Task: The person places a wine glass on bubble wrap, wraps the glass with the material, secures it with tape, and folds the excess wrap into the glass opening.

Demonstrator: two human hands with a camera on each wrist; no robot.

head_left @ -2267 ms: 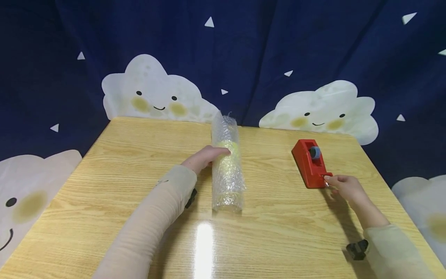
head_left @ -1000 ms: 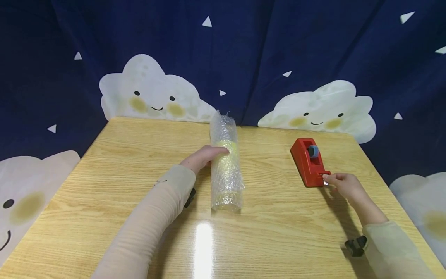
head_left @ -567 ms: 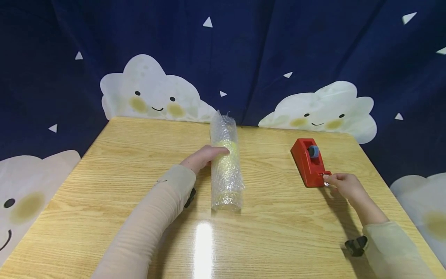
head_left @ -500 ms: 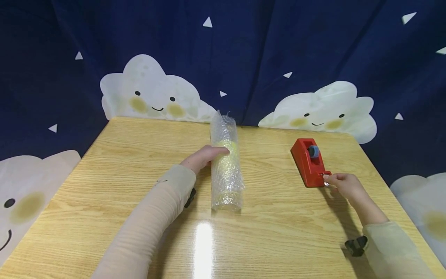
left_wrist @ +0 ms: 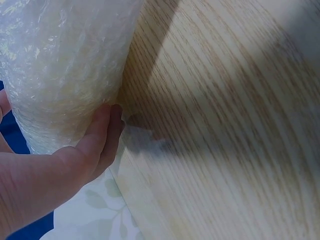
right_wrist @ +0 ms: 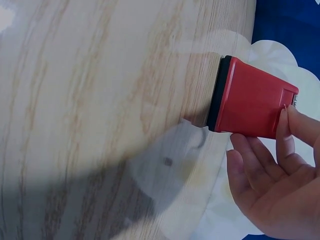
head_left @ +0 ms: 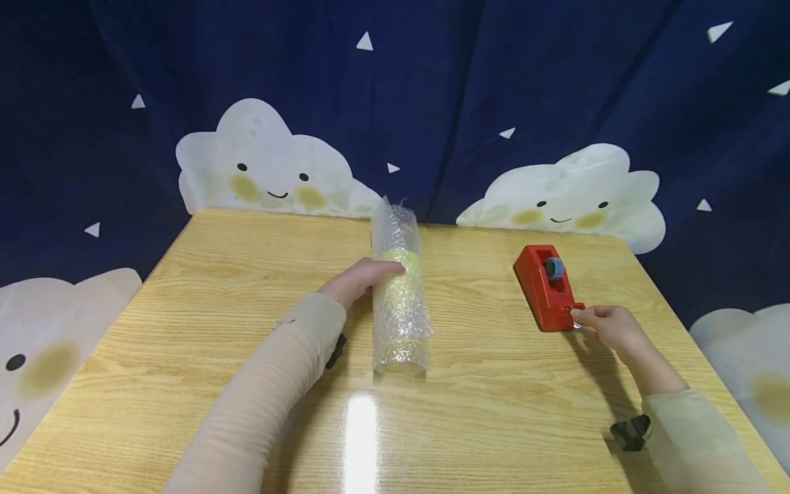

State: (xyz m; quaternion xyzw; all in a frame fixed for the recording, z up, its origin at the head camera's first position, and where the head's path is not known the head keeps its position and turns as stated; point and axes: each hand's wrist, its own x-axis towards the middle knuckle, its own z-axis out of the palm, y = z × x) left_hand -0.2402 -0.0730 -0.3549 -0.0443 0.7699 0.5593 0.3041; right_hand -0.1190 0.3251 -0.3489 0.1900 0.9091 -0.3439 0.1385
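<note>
A roll of clear bubble wrap (head_left: 401,322), yellowish through its middle, lies lengthwise on the wooden table. My left hand (head_left: 363,276) grips it from the left, thumb over the top; the left wrist view shows the fingers (left_wrist: 100,132) curled against its lower side. To the right is a red tape dispenser (head_left: 540,291) with a small roll of tape (head_left: 555,267) in it. At the dispenser's cutter end, my right hand (head_left: 616,331) pinches the clear tape end (head_left: 577,325) between thumb and forefinger. In the right wrist view, the other fingers (right_wrist: 250,162) are bent beneath the dispenser's front.
The wooden table (head_left: 481,412) extends around both things, with a bright light reflection near its front. A dark blue curtain (head_left: 426,82) printed with smiling clouds hangs directly behind the table. A black wrist camera (head_left: 631,433) sits at the right sleeve.
</note>
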